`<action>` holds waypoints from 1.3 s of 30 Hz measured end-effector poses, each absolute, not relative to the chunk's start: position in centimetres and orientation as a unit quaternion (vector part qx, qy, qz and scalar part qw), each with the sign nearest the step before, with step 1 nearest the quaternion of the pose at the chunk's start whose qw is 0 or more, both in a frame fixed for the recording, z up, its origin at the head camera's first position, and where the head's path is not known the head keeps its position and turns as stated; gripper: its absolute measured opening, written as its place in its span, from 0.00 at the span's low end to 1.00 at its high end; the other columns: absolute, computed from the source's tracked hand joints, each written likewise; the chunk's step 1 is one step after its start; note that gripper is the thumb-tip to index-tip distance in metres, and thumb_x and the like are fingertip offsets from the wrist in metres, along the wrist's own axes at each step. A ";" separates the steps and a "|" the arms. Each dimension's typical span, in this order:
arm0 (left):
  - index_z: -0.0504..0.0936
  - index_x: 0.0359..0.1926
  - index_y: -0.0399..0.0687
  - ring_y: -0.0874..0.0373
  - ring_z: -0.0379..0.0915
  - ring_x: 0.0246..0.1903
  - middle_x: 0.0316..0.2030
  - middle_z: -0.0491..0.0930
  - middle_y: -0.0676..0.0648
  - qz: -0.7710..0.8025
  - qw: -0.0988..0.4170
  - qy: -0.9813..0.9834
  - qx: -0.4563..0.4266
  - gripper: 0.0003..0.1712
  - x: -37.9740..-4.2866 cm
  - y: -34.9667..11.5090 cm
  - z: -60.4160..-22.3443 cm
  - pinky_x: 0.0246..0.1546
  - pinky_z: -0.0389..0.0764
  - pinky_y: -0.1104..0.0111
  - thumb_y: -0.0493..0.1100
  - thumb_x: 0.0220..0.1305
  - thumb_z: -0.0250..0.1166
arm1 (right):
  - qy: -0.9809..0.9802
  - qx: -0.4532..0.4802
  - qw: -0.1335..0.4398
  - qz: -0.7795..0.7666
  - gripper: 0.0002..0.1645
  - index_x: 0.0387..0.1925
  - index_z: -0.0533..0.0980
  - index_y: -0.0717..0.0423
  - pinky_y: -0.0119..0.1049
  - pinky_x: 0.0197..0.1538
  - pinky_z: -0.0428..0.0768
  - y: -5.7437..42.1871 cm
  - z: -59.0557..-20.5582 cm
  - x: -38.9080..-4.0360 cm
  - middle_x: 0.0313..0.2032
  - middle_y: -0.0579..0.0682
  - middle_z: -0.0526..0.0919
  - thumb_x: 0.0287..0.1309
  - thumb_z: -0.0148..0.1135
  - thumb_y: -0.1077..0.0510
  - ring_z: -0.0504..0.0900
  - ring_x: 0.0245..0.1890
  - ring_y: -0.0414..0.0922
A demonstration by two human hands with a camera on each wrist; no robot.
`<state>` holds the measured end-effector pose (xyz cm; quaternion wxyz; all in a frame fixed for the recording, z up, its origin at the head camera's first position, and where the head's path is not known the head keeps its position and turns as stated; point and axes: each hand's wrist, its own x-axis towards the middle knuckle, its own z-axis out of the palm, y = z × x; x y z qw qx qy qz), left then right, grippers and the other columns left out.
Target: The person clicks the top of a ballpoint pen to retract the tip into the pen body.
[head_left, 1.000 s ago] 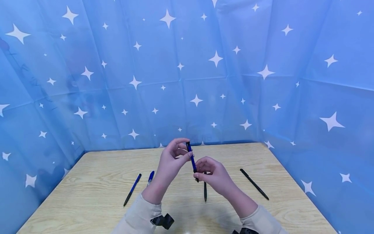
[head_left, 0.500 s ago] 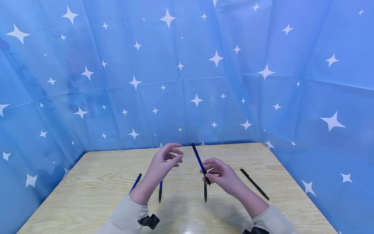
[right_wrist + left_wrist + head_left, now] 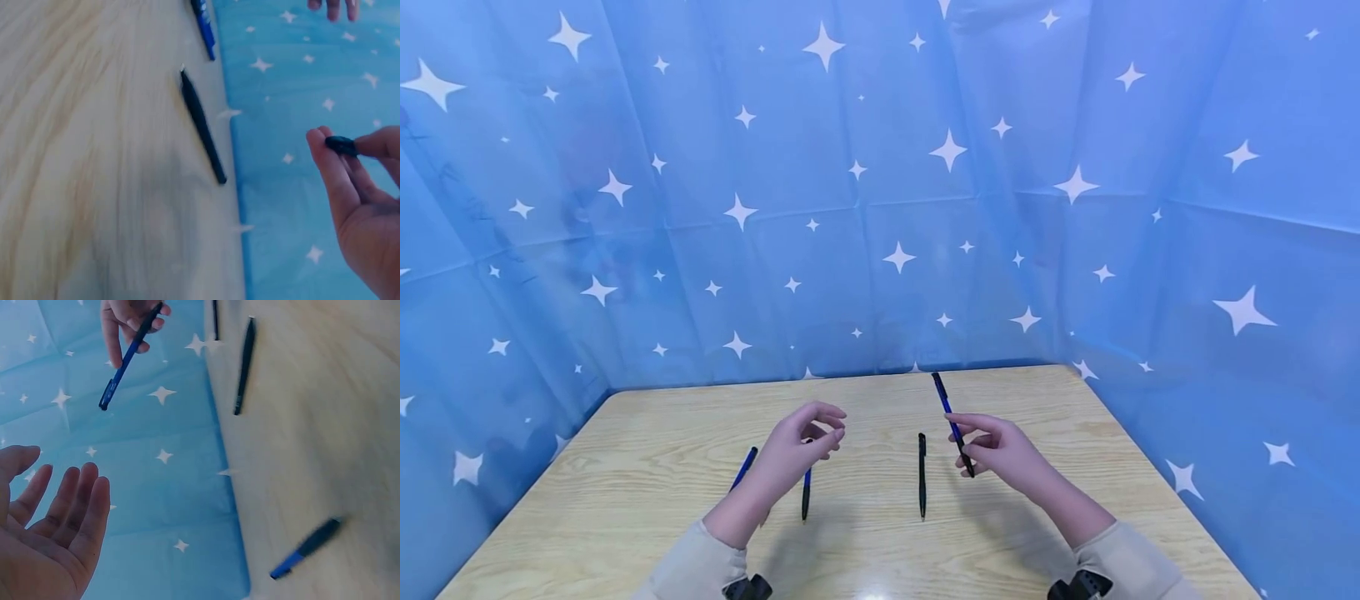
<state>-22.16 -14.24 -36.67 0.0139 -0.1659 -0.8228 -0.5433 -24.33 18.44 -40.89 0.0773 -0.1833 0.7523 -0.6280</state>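
Note:
A blue pen with a black lower part (image 3: 951, 421) is pinched between the thumb and fingers of my right hand (image 3: 1003, 454), above the table's right half. It tilts, with its capped end up and away; only its dark end (image 3: 341, 145) shows in the right wrist view. My left hand (image 3: 793, 446) hovers with nothing in it, fingers loosely bent, over a blue-and-black pen (image 3: 806, 500) on the table. Another blue pen (image 3: 745, 467) lies partly behind the left forearm. Between the hands a black pen (image 3: 922, 479) lies lengthwise on the wood.
The light wooden table (image 3: 662, 433) runs back to a blue curtain (image 3: 850, 208) printed with white stars. In the left wrist view, part of a further dark pen (image 3: 215, 320) shows at the top; the right hand and forearm cover it in the head view.
One second ago both hands were on the blue pen. The left hand has let go and moved left and down; the right hand has carried the pen to the right, past the middle black pen.

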 end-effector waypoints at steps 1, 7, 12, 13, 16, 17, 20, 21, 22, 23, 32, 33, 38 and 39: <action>0.79 0.53 0.46 0.55 0.78 0.35 0.43 0.79 0.47 -0.539 0.013 -0.826 -0.164 0.15 -22.1 -14.5 -36.9 0.37 0.81 0.64 0.43 0.68 0.63 | 0.752 -0.181 0.081 -0.628 0.31 0.68 0.65 0.63 0.54 0.39 0.84 18.7 -41.0 -24.5 0.53 0.70 0.72 0.64 0.52 0.73 0.82 0.38 0.65; 0.79 0.51 0.46 0.53 0.78 0.35 0.44 0.79 0.47 -0.521 0.007 -0.841 -0.148 0.13 -22.0 -15.7 -38.2 0.36 0.81 0.59 0.41 0.68 0.64 | 0.767 -0.166 0.111 -0.609 0.31 0.69 0.63 0.65 0.51 0.36 0.84 19.9 -41.8 -25.2 0.48 0.71 0.72 0.63 0.51 0.73 0.82 0.35 0.64; 0.80 0.51 0.46 0.55 0.78 0.35 0.43 0.79 0.48 -0.499 0.009 -0.855 -0.142 0.12 -21.8 -16.7 -39.1 0.34 0.80 0.62 0.41 0.68 0.63 | 0.799 -0.156 0.140 -0.563 0.30 0.65 0.68 0.66 0.48 0.32 0.84 20.4 -42.6 -25.6 0.42 0.62 0.75 0.61 0.57 0.72 0.83 0.32 0.58; 0.80 0.51 0.45 0.56 0.78 0.35 0.43 0.79 0.48 -0.495 0.010 -0.857 -0.144 0.12 -21.8 -16.8 -39.3 0.33 0.80 0.63 0.41 0.68 0.63 | 0.807 -0.155 0.144 -0.551 0.29 0.64 0.69 0.66 0.47 0.31 0.84 20.5 -42.7 -25.6 0.41 0.60 0.75 0.60 0.58 0.71 0.83 0.31 0.56; 0.80 0.50 0.45 0.57 0.78 0.35 0.42 0.80 0.48 -0.485 0.012 -0.861 -0.151 0.12 -21.7 -17.1 -39.6 0.33 0.80 0.65 0.42 0.68 0.63 | 0.826 -0.143 0.151 -0.524 0.28 0.61 0.72 0.66 0.44 0.30 0.84 20.8 -43.1 -25.7 0.39 0.57 0.76 0.57 0.62 0.71 0.83 0.29 0.52; 0.80 0.50 0.45 0.57 0.78 0.35 0.42 0.79 0.49 -0.483 0.013 -0.862 -0.153 0.12 -21.6 -17.1 -39.7 0.33 0.80 0.65 0.42 0.68 0.64 | 0.831 -0.138 0.150 -0.518 0.28 0.61 0.72 0.66 0.44 0.29 0.84 20.9 -43.2 -25.7 0.38 0.56 0.77 0.57 0.63 0.71 0.82 0.29 0.51; 0.81 0.48 0.48 0.57 0.77 0.36 0.41 0.80 0.50 -0.473 0.013 -0.867 -0.157 0.10 -21.6 -17.2 -39.8 0.32 0.79 0.65 0.43 0.67 0.64 | 0.840 -0.118 0.147 -0.508 0.29 0.60 0.72 0.67 0.43 0.28 0.83 21.2 -43.6 -25.8 0.36 0.56 0.77 0.54 0.66 0.71 0.81 0.26 0.48; 0.81 0.47 0.49 0.57 0.77 0.36 0.41 0.80 0.50 -0.469 0.013 -0.869 -0.159 0.10 -21.6 -17.2 -39.8 0.32 0.78 0.65 0.44 0.67 0.65 | 0.843 -0.111 0.146 -0.505 0.30 0.59 0.72 0.67 0.43 0.28 0.83 21.3 -43.7 -25.8 0.36 0.56 0.77 0.53 0.66 0.71 0.80 0.25 0.48; 0.81 0.47 0.50 0.57 0.77 0.36 0.41 0.80 0.51 -0.464 0.014 -0.871 -0.160 0.09 -21.5 -17.2 -39.9 0.31 0.78 0.65 0.43 0.66 0.65 | 0.846 -0.104 0.145 -0.503 0.29 0.59 0.72 0.68 0.43 0.28 0.82 21.3 -43.8 -25.8 0.35 0.56 0.77 0.53 0.67 0.71 0.80 0.25 0.48; 0.81 0.46 0.50 0.57 0.76 0.36 0.41 0.80 0.51 -0.460 0.015 -0.873 -0.161 0.09 -21.5 -17.2 -40.0 0.31 0.78 0.65 0.43 0.66 0.65 | 0.849 -0.097 0.143 -0.499 0.29 0.58 0.73 0.68 0.43 0.28 0.82 21.4 -43.9 -25.8 0.34 0.56 0.76 0.52 0.68 0.71 0.80 0.24 0.48; 0.81 0.45 0.53 0.57 0.76 0.37 0.41 0.79 0.53 -0.446 0.014 -0.880 -0.161 0.07 -21.5 -17.4 -40.4 0.31 0.78 0.65 0.43 0.66 0.65 | 0.881 -0.011 0.116 -0.459 0.18 0.40 0.75 0.63 0.42 0.26 0.82 21.1 -44.3 -26.0 0.30 0.56 0.73 0.46 0.72 0.72 0.79 0.20 0.49; 0.81 0.45 0.53 0.57 0.76 0.37 0.41 0.79 0.53 -0.445 0.014 -0.881 -0.162 0.08 -21.5 -17.4 -40.4 0.31 0.78 0.65 0.43 0.66 0.65 | 0.884 -0.007 0.114 -0.453 0.18 0.39 0.75 0.63 0.42 0.25 0.82 21.1 -44.4 -26.0 0.30 0.56 0.73 0.46 0.72 0.72 0.79 0.20 0.49; 0.81 0.45 0.53 0.57 0.75 0.38 0.42 0.79 0.53 -0.443 0.013 -0.881 -0.164 0.07 -21.4 -17.4 -40.5 0.32 0.78 0.65 0.44 0.66 0.65 | 0.900 0.005 0.108 -0.423 0.18 0.35 0.75 0.61 0.41 0.24 0.82 21.0 -44.6 -26.3 0.27 0.55 0.75 0.43 0.74 0.71 0.77 0.19 0.47; 0.81 0.45 0.54 0.57 0.75 0.38 0.42 0.79 0.53 -0.443 0.012 -0.881 -0.164 0.07 -21.4 -17.4 -40.5 0.32 0.78 0.65 0.44 0.66 0.65 | 0.901 0.006 0.107 -0.420 0.18 0.34 0.75 0.61 0.41 0.23 0.82 21.0 -44.7 -26.3 0.27 0.55 0.75 0.43 0.75 0.71 0.77 0.18 0.47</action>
